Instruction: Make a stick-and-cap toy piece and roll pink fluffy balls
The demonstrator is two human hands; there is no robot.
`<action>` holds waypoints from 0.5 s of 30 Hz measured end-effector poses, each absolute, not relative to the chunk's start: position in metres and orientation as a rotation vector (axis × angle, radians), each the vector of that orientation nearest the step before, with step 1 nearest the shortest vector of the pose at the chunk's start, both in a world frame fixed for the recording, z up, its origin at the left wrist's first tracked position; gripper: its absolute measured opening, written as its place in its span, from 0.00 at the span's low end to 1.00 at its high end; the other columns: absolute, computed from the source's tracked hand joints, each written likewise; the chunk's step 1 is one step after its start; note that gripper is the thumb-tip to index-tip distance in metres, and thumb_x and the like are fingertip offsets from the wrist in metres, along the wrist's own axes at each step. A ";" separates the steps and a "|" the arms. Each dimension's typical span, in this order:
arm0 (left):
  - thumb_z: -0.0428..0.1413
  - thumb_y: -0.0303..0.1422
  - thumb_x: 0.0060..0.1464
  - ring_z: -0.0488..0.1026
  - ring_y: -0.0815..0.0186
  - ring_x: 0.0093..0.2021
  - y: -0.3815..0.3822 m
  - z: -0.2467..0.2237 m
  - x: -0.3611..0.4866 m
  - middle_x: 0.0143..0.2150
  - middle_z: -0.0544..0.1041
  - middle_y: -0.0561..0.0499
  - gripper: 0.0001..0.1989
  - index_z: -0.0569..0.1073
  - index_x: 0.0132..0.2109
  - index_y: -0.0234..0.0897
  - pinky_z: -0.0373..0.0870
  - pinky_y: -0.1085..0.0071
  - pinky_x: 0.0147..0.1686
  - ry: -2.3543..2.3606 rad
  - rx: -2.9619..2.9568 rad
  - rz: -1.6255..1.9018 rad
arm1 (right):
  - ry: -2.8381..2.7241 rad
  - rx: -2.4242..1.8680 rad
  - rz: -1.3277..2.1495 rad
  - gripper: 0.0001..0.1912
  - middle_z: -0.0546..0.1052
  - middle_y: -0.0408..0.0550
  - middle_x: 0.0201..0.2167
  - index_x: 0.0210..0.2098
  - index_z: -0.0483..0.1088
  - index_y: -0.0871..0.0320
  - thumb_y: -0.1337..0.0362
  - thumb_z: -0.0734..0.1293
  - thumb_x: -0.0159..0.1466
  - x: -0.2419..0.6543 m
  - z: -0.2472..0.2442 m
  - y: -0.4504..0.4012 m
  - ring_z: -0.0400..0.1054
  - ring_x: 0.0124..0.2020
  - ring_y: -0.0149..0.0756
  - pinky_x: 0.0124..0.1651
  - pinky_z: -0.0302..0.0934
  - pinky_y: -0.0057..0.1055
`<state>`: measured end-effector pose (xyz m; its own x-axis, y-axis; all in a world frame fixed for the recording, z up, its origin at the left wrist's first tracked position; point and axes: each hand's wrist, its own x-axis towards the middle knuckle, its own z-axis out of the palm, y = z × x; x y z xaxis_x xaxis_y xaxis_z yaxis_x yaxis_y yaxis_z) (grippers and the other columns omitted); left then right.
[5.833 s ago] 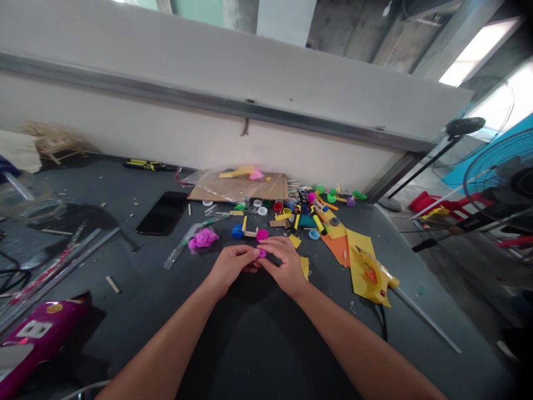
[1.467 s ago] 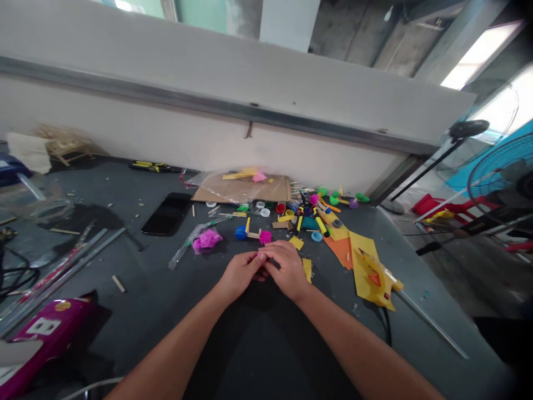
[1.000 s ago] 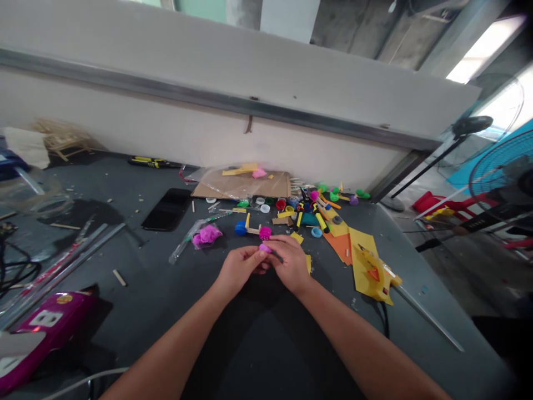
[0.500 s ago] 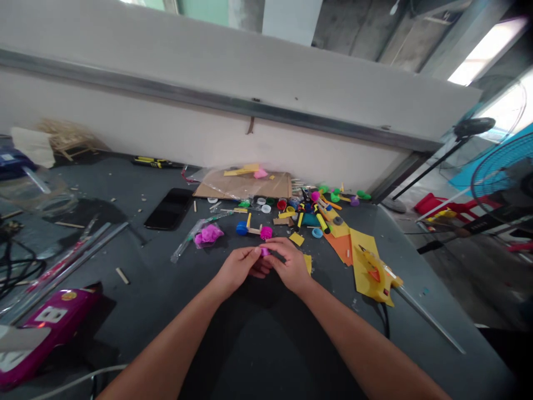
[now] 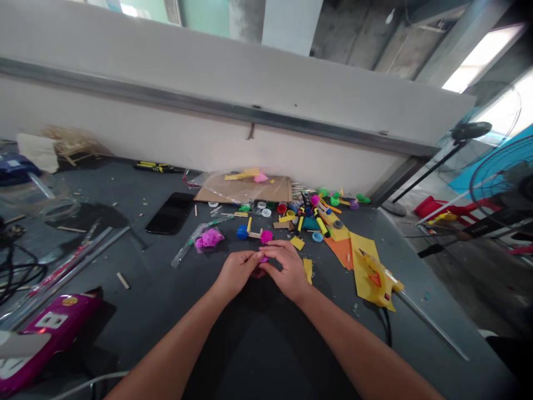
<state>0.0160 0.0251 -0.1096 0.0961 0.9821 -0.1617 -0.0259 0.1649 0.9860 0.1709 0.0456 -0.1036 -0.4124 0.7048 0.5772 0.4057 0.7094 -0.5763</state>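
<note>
Between the fingertips of both hands is a small piece of purple modelling clay [image 5: 265,259], mostly hidden by the fingers. My left hand [image 5: 236,272] pinches it from the left, thumb on top. My right hand [image 5: 288,270] closes on it from the other side with thumb and fingers. Just beyond them lies a small assembly of a blue bottle cap [image 5: 242,231], a yellow stick [image 5: 249,224] and a bumpy magenta lump [image 5: 266,237]. To the left, a clear bag holds a larger lump of purple clay [image 5: 210,239].
A black phone [image 5: 170,213] lies left of the bag. Coloured caps, pliers [image 5: 320,223] and yellow scraps crowd the back right. A yellow glue gun [image 5: 378,283] rests on yellow sheet at right; a magenta tool [image 5: 54,328] sits front left. A cardboard piece [image 5: 266,190] lies near the wall.
My fingers have closed further around the purple clay, so less of it shows. The whole scene sits slightly lower in view; the things on the table stay in place.
</note>
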 end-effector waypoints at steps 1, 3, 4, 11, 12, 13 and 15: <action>0.56 0.46 0.47 0.72 0.66 0.26 0.025 -0.109 0.017 0.24 0.75 0.51 0.19 0.75 0.33 0.32 0.72 0.68 0.30 1.165 1.039 1.049 | -2.033 -0.861 0.434 0.06 0.78 0.45 0.38 0.38 0.72 0.51 0.63 0.67 0.59 0.171 -0.103 0.046 0.67 0.47 0.40 0.52 0.60 0.42; 0.58 0.44 0.45 0.73 0.66 0.28 0.024 -0.105 0.018 0.27 0.76 0.49 0.19 0.76 0.36 0.31 0.72 0.68 0.31 1.119 0.929 1.076 | -1.993 -0.894 0.434 0.04 0.78 0.45 0.37 0.36 0.72 0.52 0.64 0.67 0.60 0.171 -0.103 0.046 0.67 0.46 0.39 0.51 0.60 0.42; 0.59 0.43 0.45 0.73 0.65 0.30 0.024 -0.103 0.018 0.28 0.76 0.49 0.18 0.76 0.38 0.31 0.73 0.67 0.33 1.087 0.883 1.087 | -1.980 -0.901 0.436 0.04 0.78 0.45 0.37 0.35 0.72 0.52 0.64 0.67 0.60 0.171 -0.103 0.046 0.67 0.46 0.39 0.51 0.60 0.42; 0.62 0.34 0.45 0.71 0.72 0.29 0.020 -0.099 0.013 0.29 0.75 0.51 0.10 0.76 0.34 0.32 0.71 0.74 0.34 0.909 0.672 1.106 | -1.962 -0.891 0.559 0.12 0.74 0.48 0.43 0.33 0.66 0.54 0.61 0.72 0.53 0.170 -0.105 0.045 0.65 0.49 0.41 0.52 0.59 0.42; 0.62 0.34 0.45 0.70 0.73 0.28 0.021 -0.100 0.012 0.27 0.74 0.52 0.09 0.75 0.32 0.32 0.71 0.75 0.32 0.905 0.649 1.109 | -1.959 -0.878 0.602 0.15 0.74 0.48 0.45 0.36 0.66 0.54 0.60 0.72 0.52 0.171 -0.105 0.045 0.65 0.49 0.41 0.52 0.60 0.42; 0.62 0.34 0.45 0.70 0.73 0.27 0.021 -0.100 0.011 0.26 0.73 0.52 0.08 0.75 0.30 0.32 0.71 0.76 0.31 0.904 0.635 1.111 | -1.957 -0.867 0.640 0.18 0.73 0.49 0.46 0.40 0.66 0.54 0.59 0.72 0.52 0.171 -0.105 0.045 0.65 0.49 0.40 0.52 0.60 0.41; 0.63 0.34 0.44 0.69 0.74 0.26 0.021 -0.101 0.010 0.25 0.72 0.53 0.09 0.75 0.30 0.32 0.71 0.75 0.32 0.907 0.648 1.100 | -1.968 -0.846 0.686 0.20 0.73 0.49 0.46 0.45 0.66 0.54 0.59 0.71 0.55 0.172 -0.105 0.045 0.65 0.50 0.39 0.52 0.60 0.40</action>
<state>0.0105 0.0215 -0.1007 0.1752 0.9410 -0.2896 -0.4643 0.3384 0.8185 0.1723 0.0452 -0.1045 -0.3973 0.7730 0.4947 0.2978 0.6184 -0.7272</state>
